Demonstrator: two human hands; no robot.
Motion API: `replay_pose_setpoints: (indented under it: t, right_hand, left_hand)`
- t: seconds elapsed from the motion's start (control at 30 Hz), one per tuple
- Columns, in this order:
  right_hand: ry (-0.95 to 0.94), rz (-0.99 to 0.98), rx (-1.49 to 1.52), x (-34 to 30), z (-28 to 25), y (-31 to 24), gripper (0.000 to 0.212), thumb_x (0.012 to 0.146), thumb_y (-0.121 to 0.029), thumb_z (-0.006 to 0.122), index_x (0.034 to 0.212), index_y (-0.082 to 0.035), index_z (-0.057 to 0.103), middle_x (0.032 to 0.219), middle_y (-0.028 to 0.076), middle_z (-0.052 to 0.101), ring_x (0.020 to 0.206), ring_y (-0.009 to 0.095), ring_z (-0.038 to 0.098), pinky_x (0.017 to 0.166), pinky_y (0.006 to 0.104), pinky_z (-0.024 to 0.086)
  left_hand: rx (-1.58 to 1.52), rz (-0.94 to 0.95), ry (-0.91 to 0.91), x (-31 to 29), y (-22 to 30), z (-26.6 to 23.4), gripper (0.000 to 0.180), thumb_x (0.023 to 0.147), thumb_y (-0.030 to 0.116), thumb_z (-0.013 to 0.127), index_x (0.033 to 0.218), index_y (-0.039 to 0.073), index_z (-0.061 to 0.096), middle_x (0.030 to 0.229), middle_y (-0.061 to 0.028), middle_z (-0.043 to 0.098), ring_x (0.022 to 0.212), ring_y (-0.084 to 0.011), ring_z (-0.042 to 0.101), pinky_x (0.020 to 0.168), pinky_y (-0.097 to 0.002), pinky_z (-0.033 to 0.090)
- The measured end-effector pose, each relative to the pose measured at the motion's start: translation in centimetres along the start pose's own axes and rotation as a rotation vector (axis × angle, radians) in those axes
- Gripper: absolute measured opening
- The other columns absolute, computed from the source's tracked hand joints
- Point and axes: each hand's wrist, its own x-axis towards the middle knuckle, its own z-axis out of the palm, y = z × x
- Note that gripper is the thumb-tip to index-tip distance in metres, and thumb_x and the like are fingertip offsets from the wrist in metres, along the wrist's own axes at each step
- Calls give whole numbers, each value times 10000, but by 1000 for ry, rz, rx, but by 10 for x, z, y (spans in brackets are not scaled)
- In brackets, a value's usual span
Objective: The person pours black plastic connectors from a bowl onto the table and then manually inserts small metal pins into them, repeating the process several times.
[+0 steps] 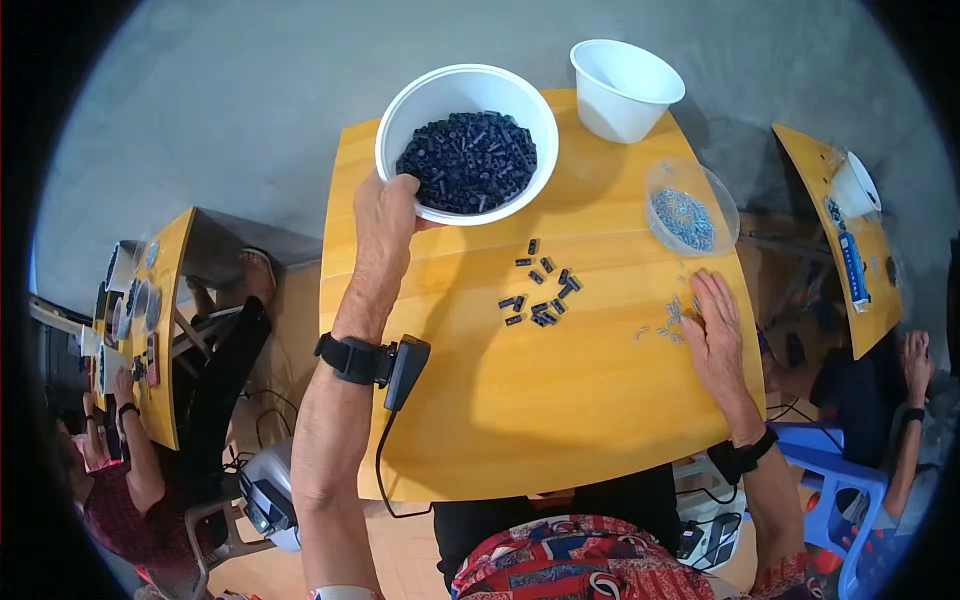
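My left hand (pixel 388 215) grips the near left rim of a white bowl (pixel 398 105), thumb over the edge and fingers beneath. Inside the bowl lies a heap of small black plastic pieces (pixel 470 160). Several more black pieces (pixel 540 308) are scattered on the yellow wooden table (pixel 480 420), in front of the bowl. My right hand (pixel 716 335) lies flat on the table's right side, fingers stretched forward. Next to its thumb is a loose spread of small silvery screws or pins (pixel 672 325), partly covered by the hand.
A clear round tub (pixel 690 215) of small metal pieces sits beyond my right hand. A white bowl (pixel 622 105) stands at the far right corner. Neighbouring tables (pixel 170 330) flank mine, with people seated at them. A cable (pixel 380 470) hangs from my left wrist device.
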Motion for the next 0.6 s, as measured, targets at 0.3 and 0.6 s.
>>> replay_pose_setpoints:
  t: [0.3, 0.6]
  right_hand:
    - [-2, -5, -14, -2, -7, 0, 515, 878, -213, 555, 1322, 13, 426, 1401, 173, 392, 1339, 340, 291, 1099, 428, 227]
    - [6, 5, 6, 0, 0, 3, 535, 891, -255, 540, 1342, -2, 403, 1395, 175, 400, 1337, 343, 297, 1105, 429, 221]
  left_hand:
    - [-26, -175, -182, -1, 14, -18, 413, 808, 100, 423, 1119, -169, 469, 908, -195, 603, 772, -298, 665, 637, -323, 594]
    - [1178, 672, -57, 20, 58, -26, 339, 773, 132, 680, 1081, 8, 612, 903, -166, 646, 773, -262, 659, 663, -334, 519]
